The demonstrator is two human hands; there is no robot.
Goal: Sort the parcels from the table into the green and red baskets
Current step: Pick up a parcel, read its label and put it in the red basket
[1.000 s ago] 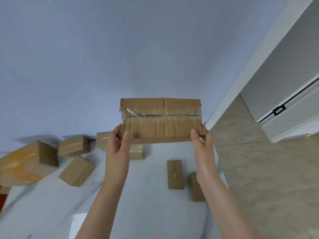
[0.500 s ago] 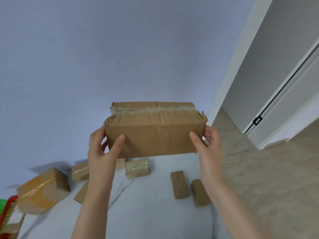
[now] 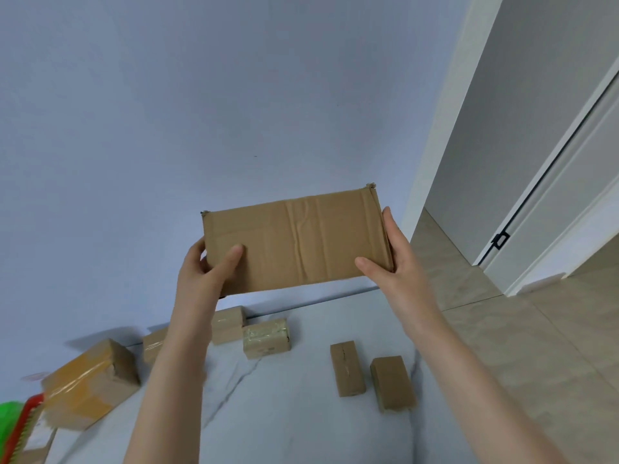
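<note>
- Parcel (image 3: 298,242): a long brown cardboard box held up in the air above the desk (image 3: 284,413), in front of the blue wall, with its right end a little higher than its left.
- The face turned to the camera is now plain creased cardboard. Half a second ago the taped seam ran along the top edge, and a second ago it crossed the middle of the facing side, so the box has been rolled over in the hands.
- Left grip (image 3: 204,266) pinches the left end, thumb on the near face and fingers curled behind. Right grip (image 3: 392,259) clamps the right end the same way.
- My reading is that the box is being checked side by side before a basket is chosen. This face shows no label, so the choice is probably not yet made.
- Several smaller parcels lie on the desk below, among them a pair side by side (image 3: 347,368) and a large yellow-taped one (image 3: 90,383).
- Red basket (image 3: 23,420) and green basket (image 3: 10,413) edge in at the lower left. They were barely in view a second ago.
</note>
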